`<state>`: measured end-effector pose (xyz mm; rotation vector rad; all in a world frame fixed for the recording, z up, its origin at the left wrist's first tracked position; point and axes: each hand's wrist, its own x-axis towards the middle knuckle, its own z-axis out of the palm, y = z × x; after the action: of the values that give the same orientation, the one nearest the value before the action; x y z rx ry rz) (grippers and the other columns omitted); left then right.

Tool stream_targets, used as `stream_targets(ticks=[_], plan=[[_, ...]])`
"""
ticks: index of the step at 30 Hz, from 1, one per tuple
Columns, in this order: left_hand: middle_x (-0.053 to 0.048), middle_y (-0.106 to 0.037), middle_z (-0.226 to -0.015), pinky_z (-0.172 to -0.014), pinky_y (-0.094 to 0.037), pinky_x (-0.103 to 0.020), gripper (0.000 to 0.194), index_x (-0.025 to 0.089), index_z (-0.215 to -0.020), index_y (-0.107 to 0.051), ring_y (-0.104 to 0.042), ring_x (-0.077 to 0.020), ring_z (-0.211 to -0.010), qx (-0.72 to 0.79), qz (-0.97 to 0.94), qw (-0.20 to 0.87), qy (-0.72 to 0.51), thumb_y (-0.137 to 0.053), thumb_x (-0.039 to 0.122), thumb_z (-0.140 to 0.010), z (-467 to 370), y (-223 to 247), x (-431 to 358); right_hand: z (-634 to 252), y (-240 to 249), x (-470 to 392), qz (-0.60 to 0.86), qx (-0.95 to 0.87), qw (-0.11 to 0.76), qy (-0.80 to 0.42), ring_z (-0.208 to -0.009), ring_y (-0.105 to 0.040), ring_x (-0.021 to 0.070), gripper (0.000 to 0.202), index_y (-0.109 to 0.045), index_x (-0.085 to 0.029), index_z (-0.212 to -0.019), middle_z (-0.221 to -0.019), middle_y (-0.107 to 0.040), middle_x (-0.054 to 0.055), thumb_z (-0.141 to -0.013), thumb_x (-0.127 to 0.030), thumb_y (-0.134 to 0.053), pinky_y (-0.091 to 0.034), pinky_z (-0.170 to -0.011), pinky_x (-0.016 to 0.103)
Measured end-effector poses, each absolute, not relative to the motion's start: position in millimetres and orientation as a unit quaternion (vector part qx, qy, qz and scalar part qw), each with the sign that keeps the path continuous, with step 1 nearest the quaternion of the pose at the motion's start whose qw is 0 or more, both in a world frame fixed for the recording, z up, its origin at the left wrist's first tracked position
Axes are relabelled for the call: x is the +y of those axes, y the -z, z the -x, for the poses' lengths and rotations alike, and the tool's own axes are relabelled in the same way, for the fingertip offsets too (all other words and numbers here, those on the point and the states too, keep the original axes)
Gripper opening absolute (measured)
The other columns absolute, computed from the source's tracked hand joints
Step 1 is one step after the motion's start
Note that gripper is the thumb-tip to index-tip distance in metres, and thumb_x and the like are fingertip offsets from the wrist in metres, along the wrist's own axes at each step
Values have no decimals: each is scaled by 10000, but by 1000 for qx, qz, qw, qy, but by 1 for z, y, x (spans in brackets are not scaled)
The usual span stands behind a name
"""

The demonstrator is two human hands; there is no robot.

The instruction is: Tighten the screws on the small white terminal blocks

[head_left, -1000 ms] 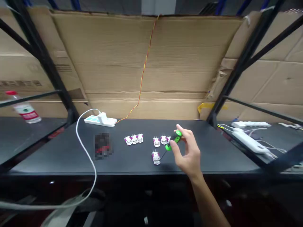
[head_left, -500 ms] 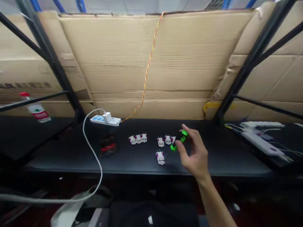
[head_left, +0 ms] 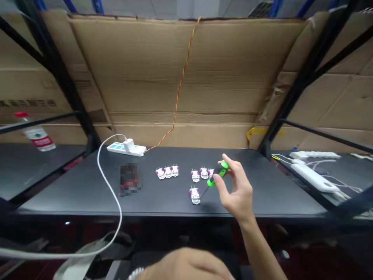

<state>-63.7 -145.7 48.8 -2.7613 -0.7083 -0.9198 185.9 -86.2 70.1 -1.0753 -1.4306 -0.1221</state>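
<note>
A red-capped bottle (head_left: 40, 137) and, nearer centre, a power strip (head_left: 137, 150) sit at nine o'clock, cardboard (head_left: 131, 66) and a twisted wire (head_left: 181, 80) at twelve.

- Black table (head_left: 163, 202) beneath my right hand (head_left: 237, 194)
- four white plugs (head_left: 194, 196) near my grip's left
- three more plugs (head_left: 168, 172) farther left
- blurred dark item (head_left: 129, 179), far left
- power strip (head_left: 136, 150), behind, far left

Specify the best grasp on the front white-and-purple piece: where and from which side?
I'd pinch the front white-and-purple piece across its long sides near the pronged far end, from above and left: it's longer than wide, and the screwdriver reaches its near right corner.
</note>
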Motion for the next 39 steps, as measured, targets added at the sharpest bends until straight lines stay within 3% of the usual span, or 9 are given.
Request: stream_targets(ticks=[2, 5, 9, 17, 23, 26, 30, 36, 39], plan=[[-44, -765, -959, -931, -670, -416, 289, 376, -1186, -805, -739, -239, -909, -175, 938, -38, 297, -535, 409, -1089, 53, -65, -110, -185, -69, -85, 471, -614, 632, 47, -1041, -698, 246, 623, -542, -268, -1557, -1229, -698, 102, -960, -238, -715, -616, -909, 427], [-89, -750, -1199, -1005, -619, -426, 213, 253, -1212, -734, -711, -265, -1108, -216, 917, -198, 273, -611, 256, -1038, 38, -73, -63, -183, -68, -84, 472, -604, 640, 46, -1039, -720, 244, 571, -581, -266, -1501, -1254, -732, 103, -950, -246, -728, -624, -903, 421], [-87, -688, -1324, -1104, -548, -470, 372, 239, -1288, -691, -648, -297, -1216, -260, 911, -226, 226, -776, 211, -927, 27, -50, -24, -184, -69, -85, 463, -615, 637, 46, -1027, -723, 243, 479, -620, -256, -1430, -1263, -735, 113, -960, -224, -706, -625, -875, 410], [-73, -722, -1246, -1115, -525, -424, 258, 226, -1155, -765, -638, -269, -1219, -225, 905, -275, 235, -776, 126, -917, 22, -29, -6, -180, -69, -82, 464, -615, 634, 64, -874, -644, 188, 502, -642, -277, -1383, -1200, -645, 82, -912, -290, -814, -597, -770, 366], [-80, -704, -1244, -1083, -545, -402, 234, 223, -1120, -775, -646, -258, -1192, -213, 893, -307, 251, -804, 149, -900, 23, -27, -1, -179, -62, -83, 433, -644, 627, -71, -1151, -713, 250, 567, -392, -271, -1638, -1417, -639, 146, -1082, -262, -501, -621, -988, 455], [-82, -686, -1257, -1018, -573, -373, 245, 216, -1124, -758, -638, -251, -1177, -215, 890, -319, 245, -806, 147, -894, 22, -25, -1, -180, -63, -84, 433, -649, 623, -57, -1197, -692, 267, 533, -456, -272, -1594, -1411, -631, 146, -1067, -280, -532, -619, -993, 462], [-89, -651, -1296, -1125, -522, -431, 260, 233, -1171, -742, -609, -267, -1232, -216, 897, -299, 243, -794, 194, -920, 20, -24, -3, -180, -66, -83, 472, -623, 623, 38, -1060, -677, 252, 509, -615, -268, -1450, -1288, -647, 119, -956, -307, -733, -625, -929, 442], [-85, -624, -1286, -1154, -504, -426, 236, 250, -1189, -752, -599, -263, -1237, -207, 907, -282, 234, -757, 208, -956, 20, -23, -4, -181, -65, -83, 443, -636, 629, -60, -1112, -727, 243, 569, -394, -287, -1647, -1397, -657, 128, -1083, -262, -471, -624, -985, 455], [-85, -622, -1290, -1159, -504, -429, 234, 249, -1186, -755, -595, -266, -1244, -206, 906, -282, 239, -761, 218, -954, 21, -21, -4, -182, -66, -84, 453, -632, 629, -10, -1160, -691, 267, 535, -495, -274, -1585, -1386, -633, 135, -1054, -290, -558, -607, -993, 463]])
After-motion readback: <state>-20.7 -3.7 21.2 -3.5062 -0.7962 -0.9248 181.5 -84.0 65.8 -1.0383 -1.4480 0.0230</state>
